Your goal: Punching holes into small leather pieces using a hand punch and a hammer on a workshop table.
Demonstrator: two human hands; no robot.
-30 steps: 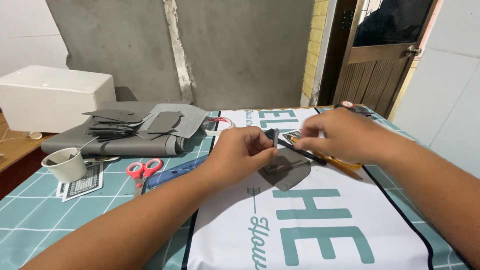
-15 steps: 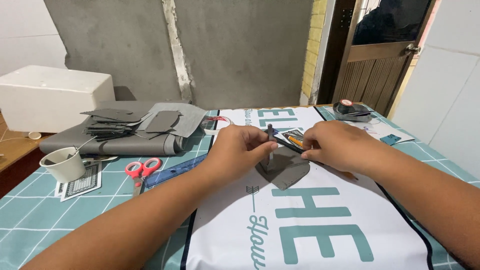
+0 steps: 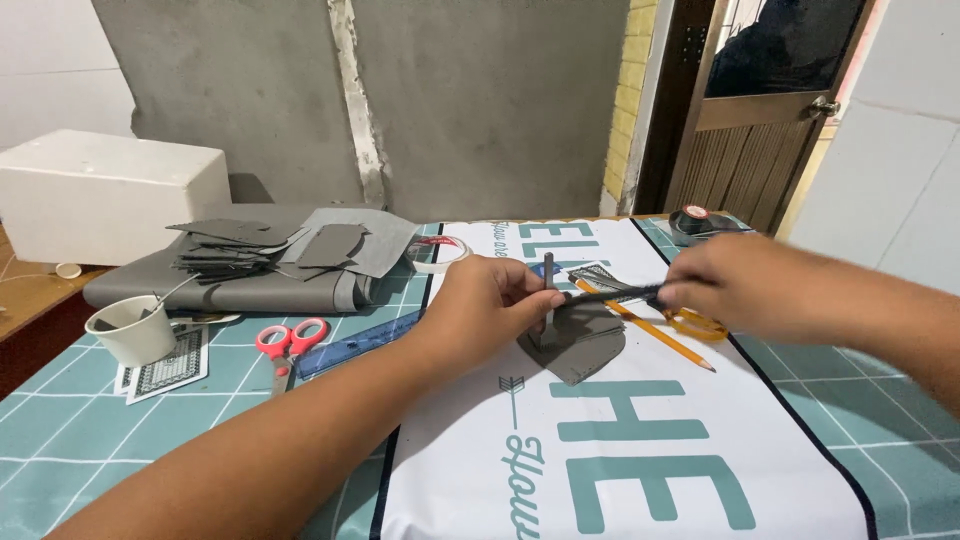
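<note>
Left hand point(image 3: 490, 305) pinches upright dark grey strip point(image 3: 548, 275) above grey curved foam piece point(image 3: 578, 342); right hand point(image 3: 745, 290) grasps dark thin strip point(image 3: 615, 295) between them.

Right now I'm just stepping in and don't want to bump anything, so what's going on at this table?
A person is working a grey cut piece lying on the white banner. The left hand holds a thin upright stick over it, while the right hand pulls a dark strip sideways. A yellow pencil, red scissors and a white cup lie nearby.
</note>
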